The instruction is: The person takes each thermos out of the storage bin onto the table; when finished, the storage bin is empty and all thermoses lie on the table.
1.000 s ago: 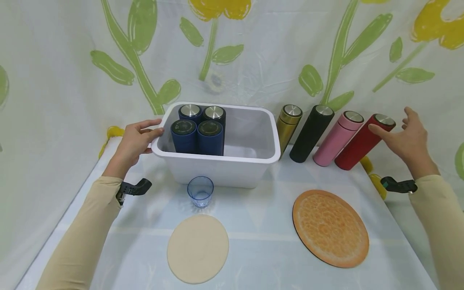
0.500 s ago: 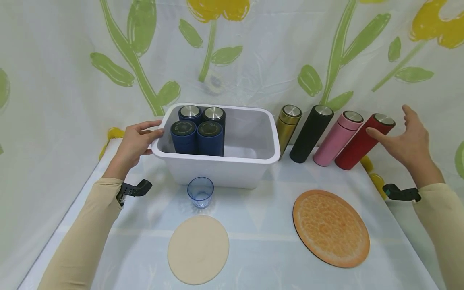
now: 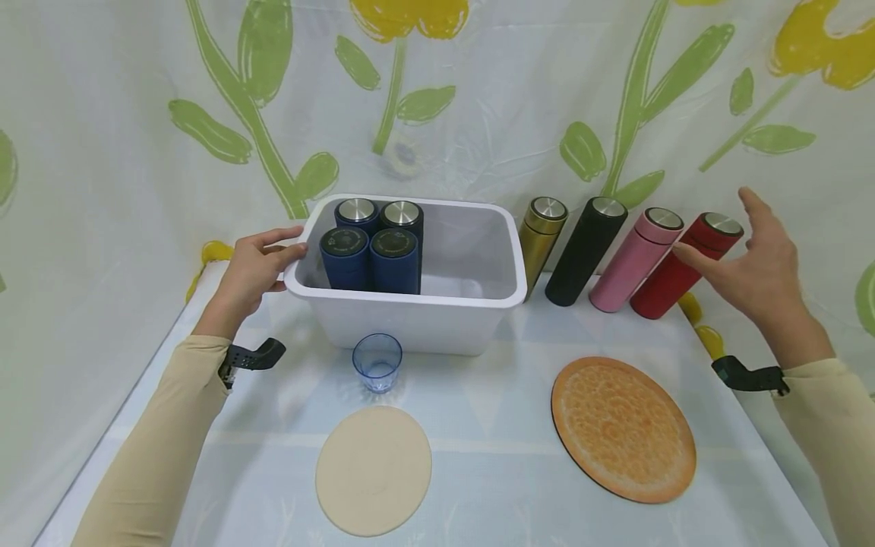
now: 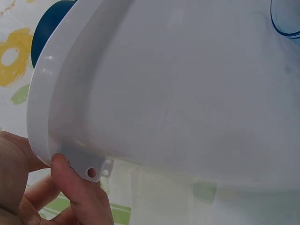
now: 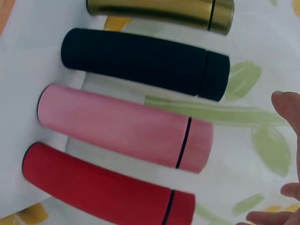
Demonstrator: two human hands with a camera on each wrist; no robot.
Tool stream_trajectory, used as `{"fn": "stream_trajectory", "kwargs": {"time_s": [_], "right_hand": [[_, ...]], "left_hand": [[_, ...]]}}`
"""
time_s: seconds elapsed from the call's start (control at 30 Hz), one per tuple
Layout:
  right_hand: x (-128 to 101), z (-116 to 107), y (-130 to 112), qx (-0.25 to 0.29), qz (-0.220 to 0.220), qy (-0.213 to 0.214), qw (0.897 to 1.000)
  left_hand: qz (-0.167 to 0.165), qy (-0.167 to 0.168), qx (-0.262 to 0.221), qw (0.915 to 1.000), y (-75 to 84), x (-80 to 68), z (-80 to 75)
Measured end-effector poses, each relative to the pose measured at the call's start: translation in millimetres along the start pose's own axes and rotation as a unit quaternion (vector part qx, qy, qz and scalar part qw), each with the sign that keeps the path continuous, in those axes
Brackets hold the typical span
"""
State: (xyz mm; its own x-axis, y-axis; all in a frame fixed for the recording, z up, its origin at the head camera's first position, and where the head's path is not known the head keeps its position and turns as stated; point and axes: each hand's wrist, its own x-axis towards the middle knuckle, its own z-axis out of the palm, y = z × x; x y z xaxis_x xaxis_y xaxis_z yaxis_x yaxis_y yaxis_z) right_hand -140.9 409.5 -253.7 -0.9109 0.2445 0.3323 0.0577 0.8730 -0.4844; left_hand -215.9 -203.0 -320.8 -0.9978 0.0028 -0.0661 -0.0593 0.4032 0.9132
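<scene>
At the back of the table stands a white plastic tub [image 3: 390,320]. Several dark blue thermos bottles [image 3: 395,262] stand upright in its left half. My left hand [image 3: 253,266] grips the tub's left rim, and in the left wrist view the thumb [image 4: 77,180] lies against the outside below the rim. A red thermos [image 3: 673,277] stands at the right end of a row, beside a pink thermos [image 3: 629,266], a black thermos [image 3: 581,258] and a gold thermos [image 3: 540,243]. My right hand [image 3: 762,270] is spread near the red thermos's lid and holds nothing.
A blue-tinted glass [image 3: 378,363] stands in front of the tub. Nearer lie a round beige mat [image 3: 373,471] and a round, bread-patterned mat [image 3: 623,431]. A flower-printed curtain [image 3: 492,99] hangs behind the row of bottles.
My right hand has shifted slightly left and up, its thumb passing toward the pink thermos, and its fingers have spread wider. My left hand stays on the tub's rim.
</scene>
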Motion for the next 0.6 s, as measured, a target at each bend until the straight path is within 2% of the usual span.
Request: {"fn": "stream_trajectory", "kwargs": {"time_s": [0.6], "right_hand": [[-23,10,-28,0.014,-0.087,0.014,0.996]], "left_hand": [[0.0,-0.002,-0.002,1.0,1.4,-1.7,0.2]]}}
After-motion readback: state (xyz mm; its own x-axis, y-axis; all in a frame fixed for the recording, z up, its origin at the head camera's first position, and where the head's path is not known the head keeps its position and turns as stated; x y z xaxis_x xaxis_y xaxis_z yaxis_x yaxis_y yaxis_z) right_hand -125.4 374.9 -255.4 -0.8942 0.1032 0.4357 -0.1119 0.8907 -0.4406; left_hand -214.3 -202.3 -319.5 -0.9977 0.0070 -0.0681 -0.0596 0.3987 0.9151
